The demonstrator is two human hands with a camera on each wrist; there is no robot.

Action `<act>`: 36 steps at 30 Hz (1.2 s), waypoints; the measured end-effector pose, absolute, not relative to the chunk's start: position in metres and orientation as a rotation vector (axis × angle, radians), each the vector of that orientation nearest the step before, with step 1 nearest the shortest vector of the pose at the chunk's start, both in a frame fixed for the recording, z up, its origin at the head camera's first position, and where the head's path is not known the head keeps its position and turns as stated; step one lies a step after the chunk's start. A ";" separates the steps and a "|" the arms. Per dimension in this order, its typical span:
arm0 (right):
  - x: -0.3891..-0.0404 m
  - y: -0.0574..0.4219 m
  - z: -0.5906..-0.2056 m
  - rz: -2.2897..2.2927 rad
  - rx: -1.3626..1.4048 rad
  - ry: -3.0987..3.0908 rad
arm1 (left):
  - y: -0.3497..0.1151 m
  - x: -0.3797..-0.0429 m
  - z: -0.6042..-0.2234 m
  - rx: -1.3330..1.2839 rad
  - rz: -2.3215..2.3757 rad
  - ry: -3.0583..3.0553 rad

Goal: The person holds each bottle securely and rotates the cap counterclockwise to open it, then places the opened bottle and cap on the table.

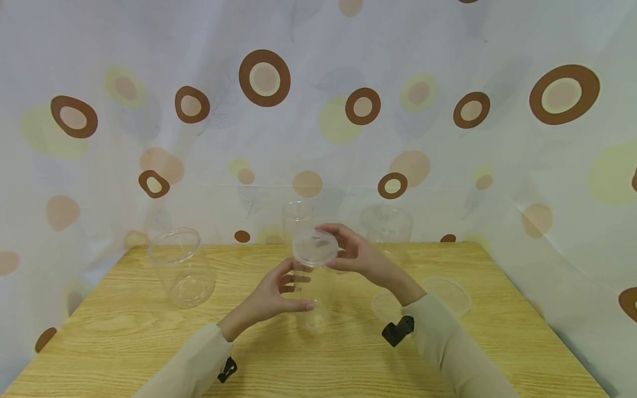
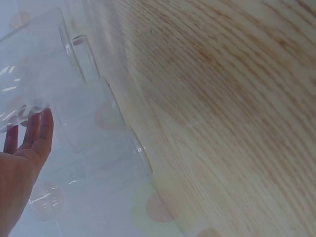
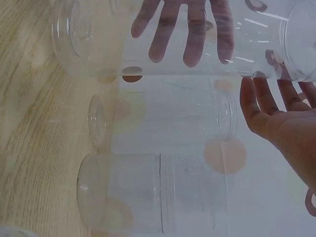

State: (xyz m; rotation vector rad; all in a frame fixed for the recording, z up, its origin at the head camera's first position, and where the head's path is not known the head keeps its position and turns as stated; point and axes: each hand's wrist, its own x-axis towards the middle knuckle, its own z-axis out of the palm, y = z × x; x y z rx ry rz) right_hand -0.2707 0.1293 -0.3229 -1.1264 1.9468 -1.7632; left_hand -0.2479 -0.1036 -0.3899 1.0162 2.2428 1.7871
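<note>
A clear cylindrical jar (image 1: 320,293) stands upright on the table in front of me. My left hand (image 1: 266,298) grips its side, thumb in front and fingers behind; through the clear wall those fingers show in the right wrist view. On the jar's top end is a round, clear lid (image 1: 314,247), held at its edge by the thumb and fingers of my right hand (image 1: 367,260). Whether the lid is seated on the rim I cannot tell. In the left wrist view my left fingers lie against the jar (image 2: 34,54).
A wide open jar (image 1: 184,271) stands at the left. Behind the hands are a tall narrow jar (image 1: 297,215) and a wider jar (image 1: 390,224). Two flat clear lids lie on the table (image 1: 278,365) at the right, one of them the larger lid (image 1: 450,296). A patterned curtain (image 1: 318,66) hangs behind.
</note>
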 end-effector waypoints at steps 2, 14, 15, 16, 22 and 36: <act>-0.273 0.131 -0.322 -1.746 -1.147 1.909 | -0.103 -0.246 -0.388 1.018 1.790 2.231; -0.254 0.120 -0.328 -1.803 -1.181 2.250 | -0.100 -0.231 -0.367 1.025 1.797 2.268; -0.252 0.118 -0.329 -1.818 -1.172 2.315 | -0.100 -0.231 -0.367 1.027 1.797 2.274; -0.250 0.116 -0.331 -1.837 -1.158 2.369 | -0.100 -0.231 -0.368 1.031 1.798 2.277; -0.245 0.108 -0.334 -1.917 -1.062 2.515 | -0.100 -0.233 -0.369 1.006 1.798 2.290; -0.263 0.124 -0.325 -1.808 -1.205 2.040 | -0.105 -0.247 -0.390 1.052 1.799 2.232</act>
